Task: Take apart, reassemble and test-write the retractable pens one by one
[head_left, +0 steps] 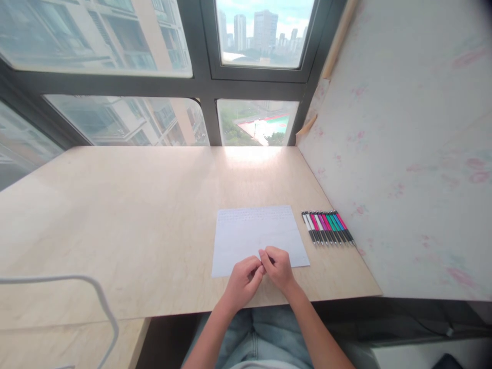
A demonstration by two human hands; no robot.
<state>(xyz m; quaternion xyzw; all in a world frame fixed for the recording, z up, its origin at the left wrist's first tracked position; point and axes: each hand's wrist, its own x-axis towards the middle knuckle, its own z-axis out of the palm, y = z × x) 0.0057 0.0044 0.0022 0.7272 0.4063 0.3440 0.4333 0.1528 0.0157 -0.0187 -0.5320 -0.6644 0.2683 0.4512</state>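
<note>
My left hand [245, 279] and my right hand [277, 267] meet over the lower edge of a white sheet of paper [255, 236]. Both are closed, with fingers curled and fingertips touching each other. The insides of the fingers are hidden, so I cannot tell whether anything is in them. Several lines of small handwriting run along the top of the sheet, too small to read. Right of the paper lies a tight row of several pens [326, 228] with white, pink, purple, green and blue barrels and black grips.
The pale wooden tabletop [115, 215] reaches back to a dark window frame [207, 89]. A wall [403, 169] with floral paper borders the table on the right, close to the pens. At the lower left, a white cable or tube [98, 292] arches over the table.
</note>
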